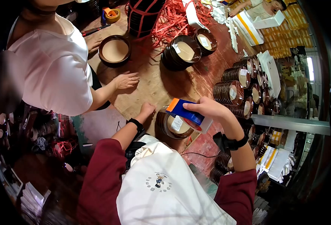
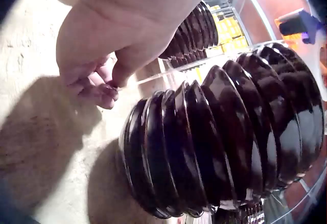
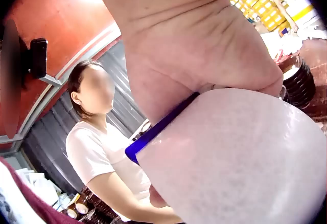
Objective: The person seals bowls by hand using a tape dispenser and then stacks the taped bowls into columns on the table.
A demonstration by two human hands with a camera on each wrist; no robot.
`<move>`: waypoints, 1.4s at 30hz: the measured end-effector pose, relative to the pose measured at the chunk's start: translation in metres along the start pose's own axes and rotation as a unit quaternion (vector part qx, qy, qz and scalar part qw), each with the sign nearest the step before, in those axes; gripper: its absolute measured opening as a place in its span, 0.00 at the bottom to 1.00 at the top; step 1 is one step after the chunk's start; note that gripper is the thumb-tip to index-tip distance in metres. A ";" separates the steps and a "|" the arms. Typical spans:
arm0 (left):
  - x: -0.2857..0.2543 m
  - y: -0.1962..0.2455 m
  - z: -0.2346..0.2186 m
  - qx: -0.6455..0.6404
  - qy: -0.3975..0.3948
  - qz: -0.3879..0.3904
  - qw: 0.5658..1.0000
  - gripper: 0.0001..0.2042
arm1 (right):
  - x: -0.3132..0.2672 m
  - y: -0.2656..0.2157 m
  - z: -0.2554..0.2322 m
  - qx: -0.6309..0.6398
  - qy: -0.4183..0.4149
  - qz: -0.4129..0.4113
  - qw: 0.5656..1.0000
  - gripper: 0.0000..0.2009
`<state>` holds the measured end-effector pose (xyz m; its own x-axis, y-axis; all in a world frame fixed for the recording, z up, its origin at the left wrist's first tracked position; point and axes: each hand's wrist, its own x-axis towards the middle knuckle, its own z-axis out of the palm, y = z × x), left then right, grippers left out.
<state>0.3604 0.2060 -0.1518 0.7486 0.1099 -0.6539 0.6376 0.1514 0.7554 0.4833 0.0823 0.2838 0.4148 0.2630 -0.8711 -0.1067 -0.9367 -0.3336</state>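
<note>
The right hand (image 1: pixel 212 108) grips a blue tape dispenser (image 1: pixel 186 111) with an orange front edge, held over a stack of dark brown glazed bowls (image 1: pixel 161 125) that has a white label on its end. In the right wrist view the hand (image 3: pixel 199 60) wraps the dispenser's blue frame (image 3: pixel 158 131), beside a broad pale tape roll (image 3: pixel 240 152). At the stack's left side, the left hand (image 1: pixel 147 109) has curled fingers. The left wrist view shows this hand (image 2: pixel 110 45) with thumb and fingertips pinching a thin clear strip, next to the ridged bowls (image 2: pixel 219 142).
Another person's hand (image 1: pixel 127 80) rests on the wooden board (image 1: pixel 135 99), near a single bowl (image 1: pixel 115 50). Further back stand labelled bowl stacks (image 1: pixel 176 56), a red-strapped stack (image 1: pixel 145 17) and red strapping (image 1: pixel 173 18). More stacks (image 1: pixel 229 93) lie at the right.
</note>
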 end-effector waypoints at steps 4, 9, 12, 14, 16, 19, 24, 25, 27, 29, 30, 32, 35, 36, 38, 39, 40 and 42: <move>0.006 -0.017 0.024 0.102 0.055 0.047 0.992 0.18 | 0.003 0.012 0.007 0.038 -0.002 -0.007 0.999 0.29; 0.019 -0.026 0.029 0.121 0.023 0.006 0.992 0.17 | -0.002 0.008 0.007 0.028 0.006 -0.004 1.000 0.30; 0.012 -0.012 0.029 0.131 0.015 -0.007 0.991 0.23 | -0.004 0.006 0.008 0.051 -0.005 -0.003 0.999 0.33; 0.042 -0.047 0.035 0.130 0.021 0.032 0.991 0.22 | -0.014 -0.004 0.008 0.072 -0.021 0.011 0.997 0.33; 0.046 -0.053 0.034 0.129 0.044 0.032 0.990 0.21 | -0.007 0.006 0.008 0.051 0.000 -0.001 0.999 0.33; 0.011 0.006 0.010 0.166 -0.074 -0.060 0.982 0.23 | 0.005 0.025 0.009 0.043 0.020 -0.013 0.999 0.33; -0.032 0.033 0.009 0.138 0.012 0.027 0.990 0.32 | 0.005 0.036 0.012 0.068 0.028 -0.013 0.997 0.32; -0.028 0.021 0.018 -0.022 -0.063 0.002 0.998 0.31 | 0.006 0.040 0.011 0.041 0.037 -0.030 0.998 0.32; -0.026 0.002 0.035 -0.328 -0.210 -0.066 0.919 0.31 | 0.000 0.037 0.011 0.043 0.034 -0.031 0.998 0.30; -0.034 -0.002 0.037 -0.305 -0.236 -0.054 0.921 0.32 | -0.001 0.040 0.012 0.046 0.037 -0.033 0.998 0.30; -0.042 0.007 0.035 -0.294 -0.248 -0.046 0.922 0.32 | -0.001 0.041 0.010 0.046 0.039 -0.036 0.998 0.29; -0.059 0.027 0.031 -0.307 -0.268 -0.067 0.911 0.31 | -0.008 0.039 0.010 0.059 0.035 -0.032 0.997 0.29; -0.072 0.043 0.026 -0.288 -0.253 -0.112 0.917 0.28 | -0.002 0.056 0.012 0.071 0.020 -0.046 0.996 0.34; -0.075 0.046 0.024 -0.288 -0.253 -0.136 0.914 0.28 | 0.000 0.061 0.014 0.072 0.024 -0.048 0.996 0.34; -0.073 0.041 0.022 -0.259 -0.235 -0.141 0.926 0.27 | 0.003 0.072 0.017 0.073 0.033 -0.054 0.995 0.34; -0.064 0.023 0.020 -0.232 -0.218 -0.120 0.940 0.28 | 0.003 0.078 0.018 0.072 0.038 -0.057 0.995 0.34; -0.063 0.022 0.020 -0.204 -0.202 -0.097 0.953 0.28 | 0.004 0.085 0.020 0.072 0.044 -0.060 0.995 0.34; -0.074 0.034 0.016 -0.130 -0.091 0.069 0.985 0.28 | 0.011 0.103 0.025 0.093 0.049 -0.061 0.993 0.33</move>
<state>0.3290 0.1875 -0.0770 0.8604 -0.0262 -0.5090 0.4763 0.3969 0.7846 0.4542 -0.0056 0.2311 0.5204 0.3401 -0.7833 -0.2109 -0.8376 -0.5038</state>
